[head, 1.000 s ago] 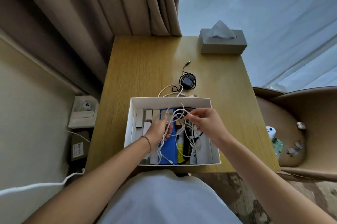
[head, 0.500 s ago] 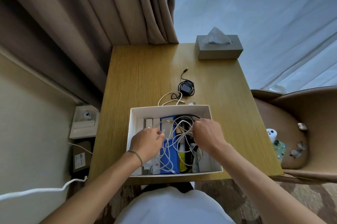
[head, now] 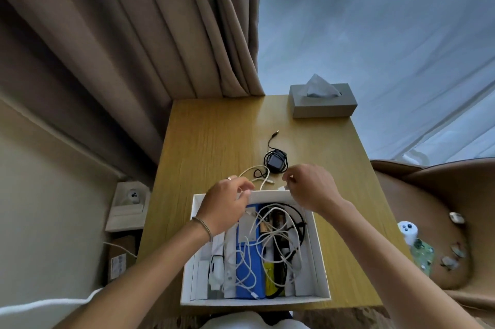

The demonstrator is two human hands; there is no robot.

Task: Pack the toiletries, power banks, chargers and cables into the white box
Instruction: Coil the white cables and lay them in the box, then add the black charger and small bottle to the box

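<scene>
While reaching over the far wall of an open white cardboard box (head: 319, 261), pinches with both hands at the rim, seen from a head camera looking down. Left hand (head: 225, 208), with a thin bracelet (head: 203, 227) at the wrist and a ring (head: 228, 178) on one finger: fingers curled, tips closed on a loose white cable (head: 256, 171) just where it meets the box's far wall. Right hand (head: 312, 190), just beside it: thumb and forefinger pressed together on a small white piece (head: 283, 188) at the same wall, too small to identify.

Box near the front edge of a light wooden table (head: 214, 141), packed in upright rows: white slabs and tubes on the left, a blue rectangular power bank (head: 247, 271) in the middle, a yellow item (head: 270, 275) to its right. Over these, a tangle of thin white cords (head: 269, 239) and one black cord (head: 298, 214) curving along the far right corner.

Outside the box, loops the loose white cable on the tabletop beyond the far wall. Just past it, a small black charger wrapped in its own black lead (head: 276, 162), one plug end pointing away.

At the table's far right corner, a grey tissue box (head: 322, 107) with a tissue standing up. Behind, beige pleated curtains (head: 160, 33). To the right, a brown leather chair (head: 434, 194).
</scene>
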